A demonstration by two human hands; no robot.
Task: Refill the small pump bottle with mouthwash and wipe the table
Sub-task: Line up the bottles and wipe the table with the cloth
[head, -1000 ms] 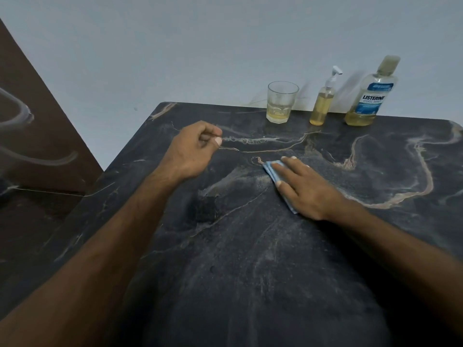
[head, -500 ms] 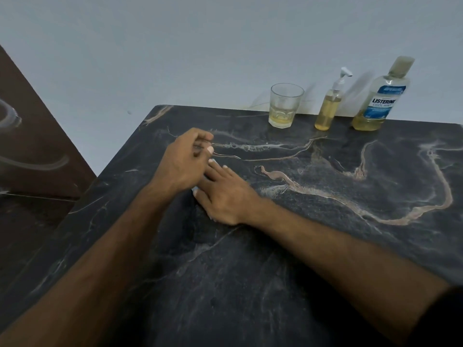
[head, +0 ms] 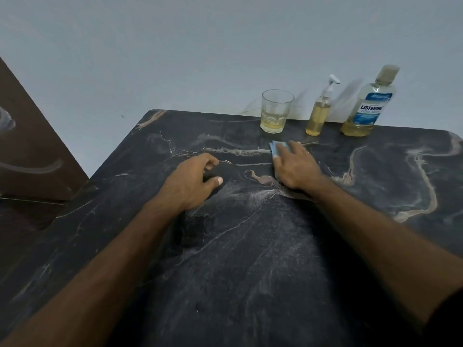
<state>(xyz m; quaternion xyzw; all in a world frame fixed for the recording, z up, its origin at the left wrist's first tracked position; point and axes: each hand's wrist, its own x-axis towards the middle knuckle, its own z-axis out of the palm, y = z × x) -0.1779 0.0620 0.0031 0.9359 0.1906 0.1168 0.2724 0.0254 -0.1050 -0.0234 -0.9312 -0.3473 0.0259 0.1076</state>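
My right hand point(head: 295, 169) lies flat on a folded blue cloth point(head: 276, 149), pressing it against the dark marble table point(head: 250, 259) just in front of the glass. Only the cloth's far edge shows past my fingers. My left hand point(head: 193, 181) rests on the table to the left, fingers loosely curled and holding nothing. At the back edge stand the small pump bottle point(head: 319, 113) with yellow liquid and a white pump, and the capped Listerine mouthwash bottle point(head: 368, 106), low on yellow liquid.
A clear glass point(head: 275, 112) with a little yellow liquid stands left of the pump bottle. A pale wall rises behind the table. A brown panel point(head: 32, 151) borders the table's left side. Whitish smears streak the middle of the tabletop.
My right hand slid the cloth from beside my left hand toward the back right, near the glass. My left hand's fingers loosened from a pinch.
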